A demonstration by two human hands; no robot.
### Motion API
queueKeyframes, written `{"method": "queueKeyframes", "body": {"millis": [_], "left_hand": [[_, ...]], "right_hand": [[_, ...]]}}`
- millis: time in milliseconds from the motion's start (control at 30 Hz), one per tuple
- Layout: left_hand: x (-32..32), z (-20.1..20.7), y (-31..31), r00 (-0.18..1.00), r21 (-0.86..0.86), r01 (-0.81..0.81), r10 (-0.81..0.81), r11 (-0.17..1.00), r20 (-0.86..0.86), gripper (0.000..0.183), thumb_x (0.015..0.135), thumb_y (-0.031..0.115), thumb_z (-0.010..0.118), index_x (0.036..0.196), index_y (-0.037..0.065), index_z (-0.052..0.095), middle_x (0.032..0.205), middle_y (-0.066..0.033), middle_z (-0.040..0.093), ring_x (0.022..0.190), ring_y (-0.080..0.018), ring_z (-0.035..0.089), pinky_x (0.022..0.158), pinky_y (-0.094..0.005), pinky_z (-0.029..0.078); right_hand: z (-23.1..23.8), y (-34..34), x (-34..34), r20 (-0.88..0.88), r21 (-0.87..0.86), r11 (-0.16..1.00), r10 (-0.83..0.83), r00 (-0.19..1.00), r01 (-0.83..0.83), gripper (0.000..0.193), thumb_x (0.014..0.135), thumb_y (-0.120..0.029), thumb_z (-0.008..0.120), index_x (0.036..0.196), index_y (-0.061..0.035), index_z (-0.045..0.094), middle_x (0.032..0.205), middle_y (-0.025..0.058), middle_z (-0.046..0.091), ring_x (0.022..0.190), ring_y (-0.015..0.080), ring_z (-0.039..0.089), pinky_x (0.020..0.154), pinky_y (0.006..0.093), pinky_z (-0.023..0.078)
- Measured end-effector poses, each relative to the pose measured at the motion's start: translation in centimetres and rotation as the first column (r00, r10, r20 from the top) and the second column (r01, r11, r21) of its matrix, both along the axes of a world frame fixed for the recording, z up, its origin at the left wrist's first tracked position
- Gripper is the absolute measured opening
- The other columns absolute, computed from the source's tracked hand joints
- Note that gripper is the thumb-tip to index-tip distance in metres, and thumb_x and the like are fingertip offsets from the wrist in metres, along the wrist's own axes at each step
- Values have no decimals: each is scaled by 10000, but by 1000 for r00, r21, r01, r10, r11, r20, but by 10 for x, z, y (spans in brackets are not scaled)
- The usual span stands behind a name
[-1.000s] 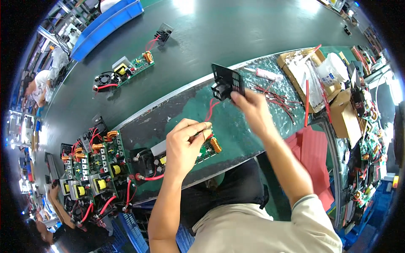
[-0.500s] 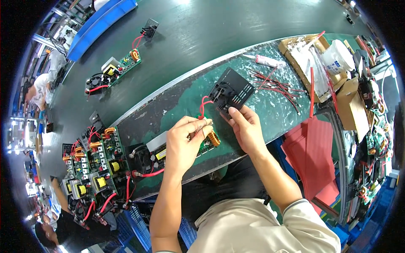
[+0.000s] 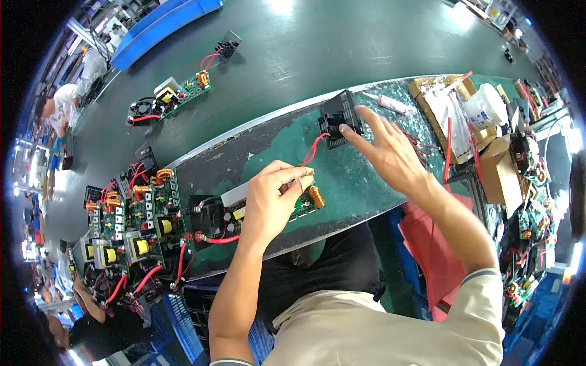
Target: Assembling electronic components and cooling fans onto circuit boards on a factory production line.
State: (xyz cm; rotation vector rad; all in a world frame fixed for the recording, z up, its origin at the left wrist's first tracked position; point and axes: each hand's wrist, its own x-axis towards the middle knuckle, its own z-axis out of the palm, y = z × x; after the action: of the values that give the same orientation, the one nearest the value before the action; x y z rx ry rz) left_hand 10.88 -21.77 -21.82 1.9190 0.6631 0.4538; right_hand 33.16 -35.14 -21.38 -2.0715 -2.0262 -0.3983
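Note:
A black slotted end panel [image 3: 351, 111] with a black socket on its face stands tilted at the bench's far side. My right hand [image 3: 394, 152] is at its right edge, fingers spread, with thumb and index fingertips against it. Two red wires [image 3: 313, 149] loop from the socket down to my left hand [image 3: 273, 198], whose thumb and fingers are pinched together over a green circuit board [image 3: 303, 213]. What they pinch is hidden. The board carries a copper-wound ring coil [image 3: 317, 197] and lies on the bench, partly covered by my left hand.
Several similar boards [image 3: 140, 229] stand crowded at the left with thick red cables. Another wired board [image 3: 177, 97] lies on the dark green surface beyond, near a blue bin [image 3: 159, 33]. To the right are a glue tube [image 3: 394, 104], a cardboard box [image 3: 427, 91], a white tub [image 3: 486, 107] and red sheets [image 3: 430, 256].
My right hand has moved up and away with the panel, which now sits farther back and turned. Its fingers have spread. The left hand stays pinched at the board's end.

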Motion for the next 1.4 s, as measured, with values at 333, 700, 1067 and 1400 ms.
{"method": "queueKeyframes", "body": {"millis": [333, 700, 1067, 1400], "left_hand": [[-22, 8, 6, 998, -12, -62, 62, 998, 16, 189, 871, 5, 694, 1051, 14, 748, 934, -48, 666, 795, -82, 622, 667, -226, 475], [-5, 0, 7, 1000, 33, -28, 28, 999, -10, 173, 866, 88, 736, 1023, 18, 754, 851, -25, 644, 655, -73, 513, 567, -232, 381], [21, -16, 11, 992, 80, 83, -75, 993, -98, 203, 862, -34, 639, 1044, -16, 728, 927, -83, 674, 815, -160, 667, 739, -289, 516], [22, -28, 12, 999, 9, 37, -37, 999, -3, 164, 864, 41, 703, 1019, 7, 742, 884, -113, 672, 740, -186, 662, 668, -299, 500]], "right_hand": [[67, 87, 15, -124, -346, 852, 373, 920, -392, 135, 859, -147, 608, 921, -39, 661, 910, 83, 660, 907, 281, 659, 825, 389, 514], [-37, 12, -2, -691, -336, 913, -72, -719, 231, 356, 1010, -17, 360, 1318, 42, 530, 1121, 226, 644, 939, 291, 696, 698, 322, 602], [-42, -37, -37, -972, 81, 971, 126, -196, 224, 626, 891, 1, 515, 1500, -4, 368, 1504, 142, 418, 1253, 194, 529, 978, 298, 461], [-24, -41, -10, -784, 62, 998, 52, -618, 5, 716, 745, 156, 414, 1450, 32, 437, 1573, 152, 348, 1448, 242, 334, 1156, 349, 315]]}}
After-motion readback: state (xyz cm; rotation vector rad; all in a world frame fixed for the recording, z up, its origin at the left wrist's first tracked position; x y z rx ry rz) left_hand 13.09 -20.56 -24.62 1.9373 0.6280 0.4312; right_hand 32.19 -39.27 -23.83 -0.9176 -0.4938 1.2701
